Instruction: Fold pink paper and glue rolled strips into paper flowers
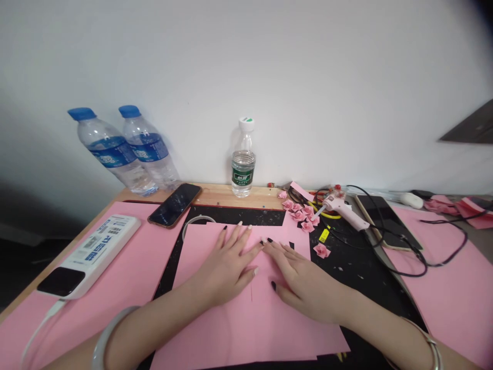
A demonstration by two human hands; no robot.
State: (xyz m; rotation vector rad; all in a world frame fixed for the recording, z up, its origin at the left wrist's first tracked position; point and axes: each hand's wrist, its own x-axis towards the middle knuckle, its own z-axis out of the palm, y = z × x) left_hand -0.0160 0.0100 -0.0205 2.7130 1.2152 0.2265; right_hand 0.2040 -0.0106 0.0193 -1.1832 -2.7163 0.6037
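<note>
Pink paper sheets (pixel 215 334) lie overlapping on a black mat (pixel 346 293) in front of me. My left hand (pixel 227 267) rests on the top sheet with its fingers spread. My right hand (pixel 298 277) lies on the same paper from the other side, fingers stretched out and thumb apart. The fingertips of both hands meet, or nearly meet, near the middle of the sheet. A short dark line runs down the paper between the hands. Close to my right hand is a small folded pink paper rose (pixel 322 250), with several more paper roses (pixel 298 211) behind it.
A pink glue gun (pixel 344 210) with black cable lies at the right, beside a phone (pixel 389 221). Another phone (pixel 175 205) and a white power bank (pixel 92 257) are at the left. A small water bottle (pixel 243 164) and two large bottles (pixel 148 149) stand by the wall.
</note>
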